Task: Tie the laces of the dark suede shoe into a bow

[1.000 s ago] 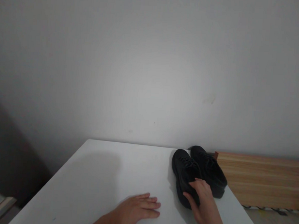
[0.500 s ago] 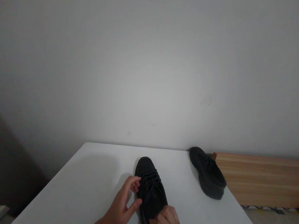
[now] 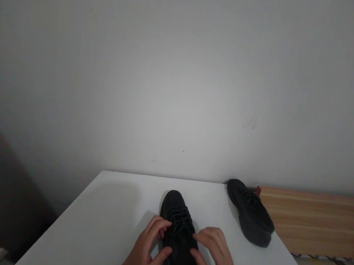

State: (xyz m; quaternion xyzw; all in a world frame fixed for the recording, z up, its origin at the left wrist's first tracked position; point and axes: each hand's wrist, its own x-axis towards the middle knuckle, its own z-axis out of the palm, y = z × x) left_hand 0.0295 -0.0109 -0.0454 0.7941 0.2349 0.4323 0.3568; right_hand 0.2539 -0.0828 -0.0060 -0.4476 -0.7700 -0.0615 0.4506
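A black lace-up shoe lies on the white table in front of me, toe pointing to the wall. My left hand curls against its left side, fingertips at the laces, thumb pressed to the upper. My right hand hovers at its right side, fingers bent and apart, fingertips at the laces. A second black shoe rests at the table's far right corner, apart from both hands.
A plain grey-white wall stands right behind the table. A wooden slatted surface lies lower to the right. The table's left edge drops into a dark gap.
The near shoe went from beside its pair at the right to the table's middle. My right hand came up from its heel to the laces; my left hand moved onto the shoe.
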